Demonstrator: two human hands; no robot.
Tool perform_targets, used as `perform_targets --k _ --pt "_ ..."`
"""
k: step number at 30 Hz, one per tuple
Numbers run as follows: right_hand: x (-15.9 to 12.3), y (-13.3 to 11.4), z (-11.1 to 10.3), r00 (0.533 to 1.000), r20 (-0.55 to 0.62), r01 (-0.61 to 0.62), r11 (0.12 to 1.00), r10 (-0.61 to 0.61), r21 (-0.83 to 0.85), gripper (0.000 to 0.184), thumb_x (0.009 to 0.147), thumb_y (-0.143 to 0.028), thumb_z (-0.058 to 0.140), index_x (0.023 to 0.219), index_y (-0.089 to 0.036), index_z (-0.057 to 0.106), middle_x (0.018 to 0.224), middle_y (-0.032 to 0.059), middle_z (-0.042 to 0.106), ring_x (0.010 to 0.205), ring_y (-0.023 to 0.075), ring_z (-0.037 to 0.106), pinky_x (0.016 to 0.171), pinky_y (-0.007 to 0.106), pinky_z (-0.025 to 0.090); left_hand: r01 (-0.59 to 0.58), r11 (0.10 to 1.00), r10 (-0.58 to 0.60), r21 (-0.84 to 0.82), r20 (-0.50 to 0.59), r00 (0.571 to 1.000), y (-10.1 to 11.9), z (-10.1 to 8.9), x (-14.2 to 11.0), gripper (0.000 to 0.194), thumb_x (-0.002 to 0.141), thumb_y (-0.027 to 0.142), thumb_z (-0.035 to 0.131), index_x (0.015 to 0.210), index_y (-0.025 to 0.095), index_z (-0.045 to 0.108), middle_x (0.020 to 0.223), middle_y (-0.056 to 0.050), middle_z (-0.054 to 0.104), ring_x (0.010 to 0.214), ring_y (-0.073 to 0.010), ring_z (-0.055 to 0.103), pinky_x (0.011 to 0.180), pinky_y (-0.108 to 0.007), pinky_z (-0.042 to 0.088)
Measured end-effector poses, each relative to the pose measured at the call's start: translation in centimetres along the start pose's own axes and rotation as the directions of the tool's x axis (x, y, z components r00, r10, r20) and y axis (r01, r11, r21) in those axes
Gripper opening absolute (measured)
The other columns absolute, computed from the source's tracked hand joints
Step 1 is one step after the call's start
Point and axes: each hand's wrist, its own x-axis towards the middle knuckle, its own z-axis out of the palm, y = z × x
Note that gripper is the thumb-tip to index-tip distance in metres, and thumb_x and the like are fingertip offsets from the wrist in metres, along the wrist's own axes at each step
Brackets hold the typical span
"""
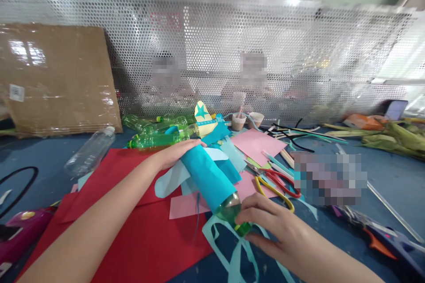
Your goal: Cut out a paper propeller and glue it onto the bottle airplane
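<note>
A green plastic bottle wrapped in blue paper lies slanted in front of me, its capped neck pointing toward me. My left hand grips its far end from the left; the fingertips are partly hidden behind it. At the near end, my right hand has thumb and fingers around the neck by the green cap. A pale blue paper wing sticks out on the left side of the bottle. Beneath it are red sheets, a pink strip and cut light-blue paper scraps.
Red-handled scissors and yellow-handled scissors lie right of the bottle. Glue guns lie at the right and left edges. Behind are green bottles, a clear bottle, cardboard and a perforated metal screen.
</note>
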Motion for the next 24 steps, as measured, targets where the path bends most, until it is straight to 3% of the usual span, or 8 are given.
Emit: perform_targets --k 7,17,24 --pt "0.06 0.13 0.35 0.999 0.042 -0.019 1.000 0.020 -0.019 0.041 0.081 0.001 0.064 0.112 -0.026 0.062 0.113 0.0043 0.056 0.101 0.0172 0.062 0.087 0.027 0.050 -0.012 1.000 0.012 0.015 0.046 0.999 -0.27 0.11 0.01 0.044 0.086 0.061 0.053 0.108 0.027 0.072 0.128 -0.003 0.066 0.123 -0.0301 0.055 0.104 -0.039 0.041" --pt "-0.15 0.21 0.63 0.999 0.024 0.031 0.997 -0.029 -0.075 0.033 0.090 -0.002 0.053 0.111 -0.025 0.064 0.109 0.0055 0.058 0.096 0.0162 0.063 0.083 0.025 0.051 -0.001 0.997 -0.005 0.072 0.088 0.996 -0.12 -0.23 -0.16 0.048 0.087 0.065 0.049 0.114 0.031 0.070 0.144 0.001 0.055 0.130 -0.0305 0.049 0.108 -0.039 0.036" --pt "0.30 0.23 0.42 0.999 0.011 0.040 0.994 -0.039 -0.101 0.030 0.084 -0.004 0.066 0.108 -0.023 0.066 0.107 0.0063 0.061 0.096 0.0194 0.065 0.082 0.029 0.053 0.008 0.997 -0.015 0.071 0.098 0.995 -0.21 -0.01 -0.02 0.048 0.087 0.064 0.049 0.113 0.030 0.071 0.137 0.000 0.061 0.129 -0.0296 0.049 0.109 -0.038 0.037"
